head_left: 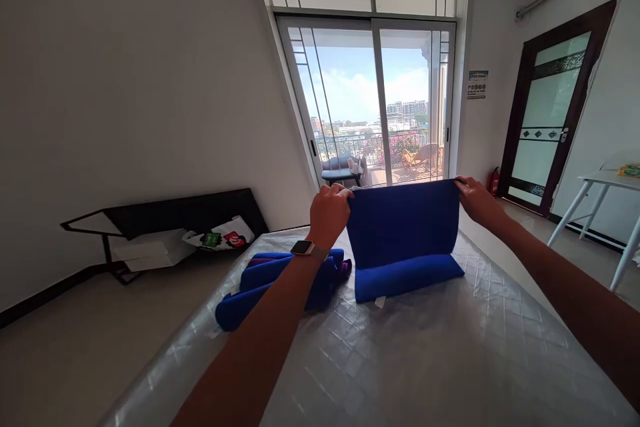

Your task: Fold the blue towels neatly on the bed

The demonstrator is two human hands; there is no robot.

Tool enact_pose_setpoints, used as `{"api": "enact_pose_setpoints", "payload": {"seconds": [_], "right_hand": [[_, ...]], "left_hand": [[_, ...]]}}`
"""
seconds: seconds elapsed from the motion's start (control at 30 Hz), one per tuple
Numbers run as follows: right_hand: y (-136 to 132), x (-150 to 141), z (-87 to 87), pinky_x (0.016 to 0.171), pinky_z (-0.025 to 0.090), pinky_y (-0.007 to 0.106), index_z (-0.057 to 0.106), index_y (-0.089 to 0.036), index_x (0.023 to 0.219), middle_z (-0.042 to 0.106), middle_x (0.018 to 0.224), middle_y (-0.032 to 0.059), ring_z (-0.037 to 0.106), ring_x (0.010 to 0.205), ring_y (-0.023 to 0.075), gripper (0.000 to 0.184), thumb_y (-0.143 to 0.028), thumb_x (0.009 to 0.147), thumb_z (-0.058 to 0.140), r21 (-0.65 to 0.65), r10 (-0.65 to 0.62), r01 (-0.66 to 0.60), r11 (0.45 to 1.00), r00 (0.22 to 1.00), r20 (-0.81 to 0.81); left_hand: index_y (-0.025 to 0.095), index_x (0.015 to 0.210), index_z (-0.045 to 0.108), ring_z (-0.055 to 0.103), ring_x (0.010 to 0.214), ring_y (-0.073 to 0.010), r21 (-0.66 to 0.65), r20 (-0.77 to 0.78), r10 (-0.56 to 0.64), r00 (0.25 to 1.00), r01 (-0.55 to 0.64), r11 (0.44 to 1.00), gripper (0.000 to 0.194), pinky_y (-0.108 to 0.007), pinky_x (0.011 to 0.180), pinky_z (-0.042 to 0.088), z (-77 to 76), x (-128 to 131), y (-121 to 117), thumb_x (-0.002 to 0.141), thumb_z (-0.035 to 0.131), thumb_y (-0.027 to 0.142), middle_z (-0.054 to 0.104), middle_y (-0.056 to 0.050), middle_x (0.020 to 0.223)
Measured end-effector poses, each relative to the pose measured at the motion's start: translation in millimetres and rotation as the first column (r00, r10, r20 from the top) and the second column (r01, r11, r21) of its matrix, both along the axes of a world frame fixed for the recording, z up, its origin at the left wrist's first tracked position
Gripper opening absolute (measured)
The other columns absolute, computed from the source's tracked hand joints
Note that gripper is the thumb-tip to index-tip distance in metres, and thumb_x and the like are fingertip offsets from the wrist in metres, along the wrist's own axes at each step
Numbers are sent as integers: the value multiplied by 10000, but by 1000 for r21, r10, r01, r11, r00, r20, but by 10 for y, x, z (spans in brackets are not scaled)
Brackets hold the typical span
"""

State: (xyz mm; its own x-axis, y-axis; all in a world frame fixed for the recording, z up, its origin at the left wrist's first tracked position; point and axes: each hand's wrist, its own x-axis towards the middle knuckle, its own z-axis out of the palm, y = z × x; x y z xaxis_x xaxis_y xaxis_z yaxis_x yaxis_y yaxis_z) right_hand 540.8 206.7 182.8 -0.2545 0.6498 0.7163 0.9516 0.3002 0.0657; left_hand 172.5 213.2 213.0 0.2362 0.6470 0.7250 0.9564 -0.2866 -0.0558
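Observation:
A blue cloth (404, 223), perhaps a towel, hangs between my two hands. My left hand (330, 213) is closed on its upper left corner, and my right hand (475, 199) pinches the upper right corner. The cloth's lower part lies folded toward me on the plastic-covered mattress (420, 360), with a small white tag (380, 302) at its near edge. Several rolled blue cloths (280, 280) lie together to the left, partly hidden behind my left forearm. Something purple shows at their right end. A watch (303, 248) is on my left wrist.
Against the left wall stands a black-framed piece (185, 213) with a white printed bag (225, 235) by it. Sliding glass doors (375, 100) are beyond the mattress. A white table (610, 177), a fire extinguisher (494, 182) and a dark-framed door (555, 113) are on the right.

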Motion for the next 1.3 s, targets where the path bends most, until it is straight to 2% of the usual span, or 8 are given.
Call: {"api": "enact_pose_setpoints", "payload": {"seconds": [0.1,0.17,0.4,0.5,0.7,0.93,1.13,1.3], "right_hand": [[102,-56,28,1095,459,471,579,-134,1372,558,1427,159,577,1246,299,491,-127,938,352,-5,14,-15,1000,998,-66],[75,-90,-120,1094,465,453,600,-138,1356,564,1426,149,585,1243,294,483,-131,938,358,-32,24,-28,999,995,-99],[-400,-130,-1386,1010,534,367,758,-200,1128,681,1271,113,705,1056,237,393,-133,920,431,-418,-32,-43,908,985,-171],[-552,-62,-1743,985,545,338,787,-201,1044,697,1245,111,724,1013,221,374,-130,914,443,-540,-43,-51,840,986,-161],[-620,-9,-1754,951,562,341,787,-255,1042,720,1211,67,715,1023,221,350,-177,928,466,-452,-66,-24,892,981,-182],[-736,-83,-1706,965,528,300,784,-236,992,731,1183,66,699,1044,199,320,-160,904,486,-530,-82,-6,848,986,-143],[-736,-82,-1676,915,522,318,746,-245,1045,774,981,44,706,941,203,270,-200,928,506,-512,-123,52,857,987,-106],[-726,-109,-1702,1000,500,409,773,-256,986,746,1153,67,648,1112,257,250,-224,937,530,-446,-55,19,895,996,-67]], "left_hand": [[197,1081,754,609,978,-282,37,4,34,999,-34,999,362,-399,819,476,-61,-27,97,947,429,109,713,-97,1155],[194,1105,746,613,976,-280,23,-14,42,999,-41,999,368,-400,814,477,-299,-49,85,957,420,111,710,-93,1180],[222,1019,752,641,984,-250,-188,-250,-119,961,72,980,334,-375,822,494,-1811,-125,-284,901,507,28,732,-67,1130],[208,1002,737,651,951,-232,-167,-344,-207,916,157,973,305,-354,795,491,-2173,-208,-409,889,531,14,726,-84,1129],[211,1229,627,661,909,-205,-47,-374,-247,894,248,968,379,-341,781,485,-2230,-312,-472,944,461,25,712,-84,1127],[173,1199,619,679,825,-199,-116,-186,-373,909,356,927,340,-335,782,528,-2407,-343,-410,901,496,63,732,-50,924],[219,940,698,680,871,-196,-200,-23,-446,895,433,879,210,-342,806,561,-2283,-362,-471,866,538,104,726,-37,936],[230,878,709,683,856,-178,-323,30,-411,911,398,858,200,-322,792,576,-2209,-351,-498,938,520,202,716,-38,939]]}}
